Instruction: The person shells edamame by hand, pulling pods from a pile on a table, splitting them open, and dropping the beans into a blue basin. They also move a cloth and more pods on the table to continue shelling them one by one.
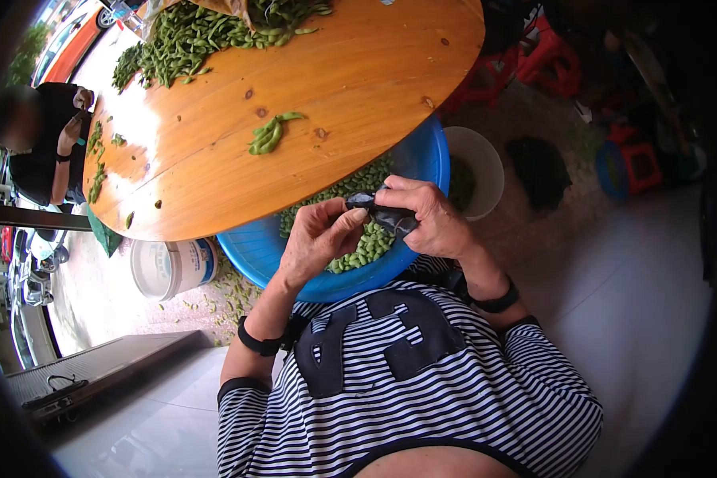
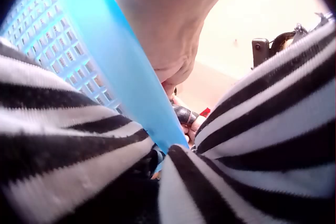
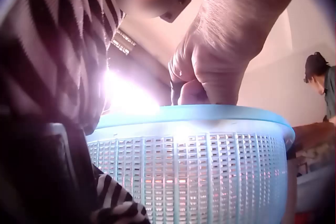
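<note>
Over the blue basket (image 1: 243, 259) both hands meet at chest height. A shiny black finger covering (image 1: 394, 217) lies between them, against the right hand's fingers. With thumb and forefinger, the left hand (image 1: 317, 239) pinches at its left end. My right hand (image 1: 438, 223) has its fingers curled around the black piece; I cannot tell whether a pod is inside the grip. Pale green shelled beans (image 1: 366, 247) fill the basket below. In the right wrist view the right hand (image 3: 220, 71) shows behind the basket rim (image 3: 210, 112).
A wooden table (image 1: 334, 119) overhangs the basket, bearing a heap of green pods (image 1: 199, 40) and a few loose pods (image 1: 269, 135). White buckets (image 1: 155, 267) stand either side, one (image 1: 490, 179) at right. Another person (image 1: 48, 143) sits at the left.
</note>
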### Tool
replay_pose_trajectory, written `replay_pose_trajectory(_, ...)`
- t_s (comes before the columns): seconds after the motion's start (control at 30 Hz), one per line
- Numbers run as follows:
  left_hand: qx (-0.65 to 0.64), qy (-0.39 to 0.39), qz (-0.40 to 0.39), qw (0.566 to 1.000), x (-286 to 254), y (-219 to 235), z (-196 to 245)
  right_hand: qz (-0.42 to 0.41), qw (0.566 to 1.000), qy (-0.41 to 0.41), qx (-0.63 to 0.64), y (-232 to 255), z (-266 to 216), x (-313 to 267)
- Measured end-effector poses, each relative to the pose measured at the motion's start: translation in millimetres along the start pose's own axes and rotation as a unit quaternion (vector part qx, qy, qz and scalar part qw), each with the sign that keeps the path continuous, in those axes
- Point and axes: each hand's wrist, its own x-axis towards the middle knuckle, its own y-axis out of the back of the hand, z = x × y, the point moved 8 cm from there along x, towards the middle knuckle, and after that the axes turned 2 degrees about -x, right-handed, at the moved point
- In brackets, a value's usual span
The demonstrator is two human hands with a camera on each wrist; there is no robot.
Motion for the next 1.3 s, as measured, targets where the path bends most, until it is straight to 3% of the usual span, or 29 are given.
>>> replay_pose_trajectory(0.13, -0.014, 0.008, -0.033, 0.999, -0.1, -8.5, 1.9, -0.036, 0.999, -0.009, -0.038, 1.1, 8.8, -2.7)
replay_pose_trajectory(0.23, 0.014, -0.038, -0.021, 0.999, 3.5, -4.7, 6.5, -0.003, 0.999, -0.002, -0.036, 4.4, 4.5, -4.9)
replay_pose_trajectory(0.37, -0.011, -0.062, -0.009, 0.998, 4.8, -2.8, 9.4, 0.105, 0.994, 0.010, -0.014, 13.3, -1.4, -4.7)
replay_pose_trajectory(0.43, -0.160, -0.045, 0.048, 0.985, 3.5, 0.8, 4.8, 0.148, 0.989, 0.014, 0.012, 19.5, -2.0, -6.2)
replay_pose_trajectory(0.5, -0.182, -0.047, 0.049, 0.981, 3.2, -0.1, 9.9, 0.127, 0.990, -0.020, 0.055, 18.4, 0.1, -5.8)
replay_pose_trajectory(0.77, -0.273, -0.052, 0.074, 0.958, 4.7, -1.6, 4.9, 0.151, 0.988, 0.011, 0.011, 13.5, -14.4, -3.7)
replay_pose_trajectory(0.83, -0.321, -0.035, 0.018, 0.946, 6.3, -5.5, 1.7, 0.154, 0.988, 0.023, 0.015, 11.8, -14.4, -3.6)
replay_pose_trajectory(1.07, -0.351, -0.022, 0.011, 0.936, 8.4, -5.5, -1.9, 0.177, 0.981, 0.002, 0.083, 10.8, -8.0, -6.0)
replay_pose_trajectory(1.13, -0.380, -0.032, -0.051, 0.923, 9.0, -11.4, 1.2, 0.167, 0.980, -0.003, 0.108, 10.6, -6.6, -6.1)
replay_pose_trajectory(1.2, -0.388, -0.034, -0.063, 0.919, 8.8, -13.6, 3.9, 0.138, 0.977, -0.027, 0.158, 7.7, -3.5, -5.0)
replay_pose_trajectory(1.3, -0.380, -0.032, -0.057, 0.923, 6.6, -14.5, 5.1, 0.159, 0.976, -0.006, 0.151, 6.6, -3.2, -3.3)
